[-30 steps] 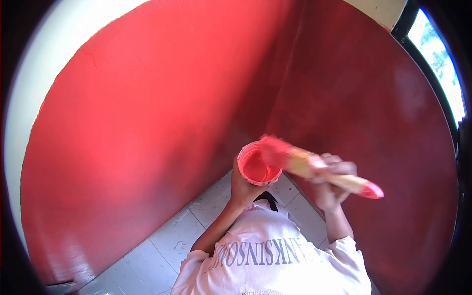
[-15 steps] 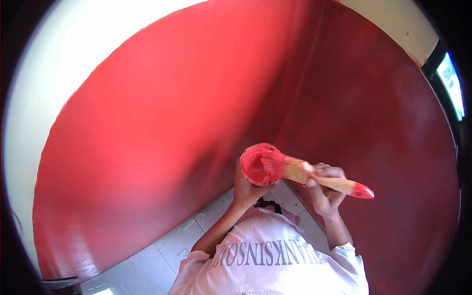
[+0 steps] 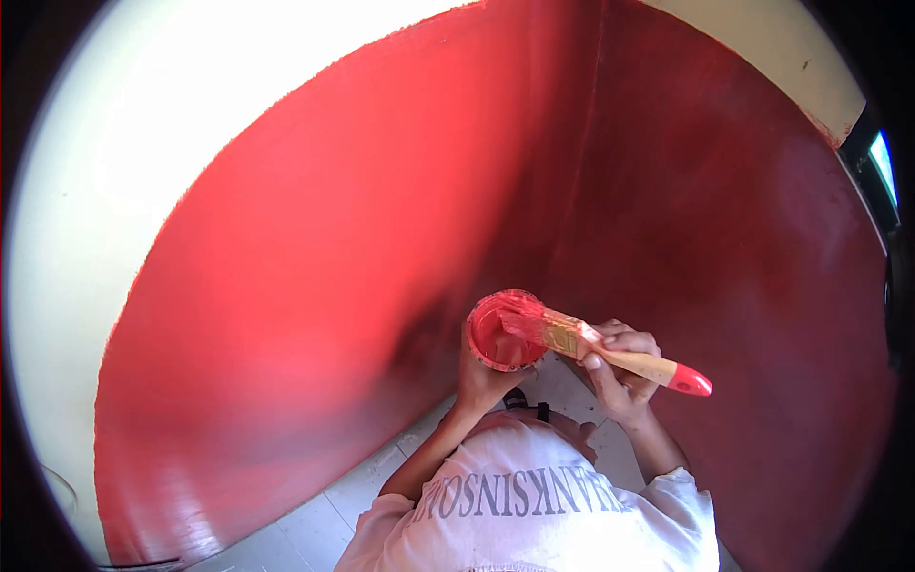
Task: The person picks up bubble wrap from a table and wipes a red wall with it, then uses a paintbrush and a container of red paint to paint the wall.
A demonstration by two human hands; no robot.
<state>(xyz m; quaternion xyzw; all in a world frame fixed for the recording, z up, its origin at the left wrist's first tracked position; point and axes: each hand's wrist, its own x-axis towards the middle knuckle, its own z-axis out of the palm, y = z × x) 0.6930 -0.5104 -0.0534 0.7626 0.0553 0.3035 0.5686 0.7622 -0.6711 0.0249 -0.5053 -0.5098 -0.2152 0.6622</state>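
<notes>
A round paint can [image 3: 474, 351] with red paint inside sits in my left hand [image 3: 484, 383], whose fingers wrap around its side. My right hand [image 3: 624, 372] grips a paintbrush [image 3: 643, 364] by its wooden handle, which ends in a red tip. The brush points left, and its red-coated bristles [image 3: 524, 319] lie over the can's mouth against the right part of the rim. Red paint smears the metal band of the brush. The underside of the can is hidden by my hand.
Red-painted walls [image 3: 334, 238] meet at a corner ahead of me. Above the red stands a cream upper wall [image 3: 124, 124]. Pale floor tiles [image 3: 315, 520] lie below. At the far right is a dark-framed window [image 3: 882, 162].
The view has shifted a little. The brush has moved slightly left and its bristles, blurred before, now show clearly at the can's rim. Both hands keep their hold.
</notes>
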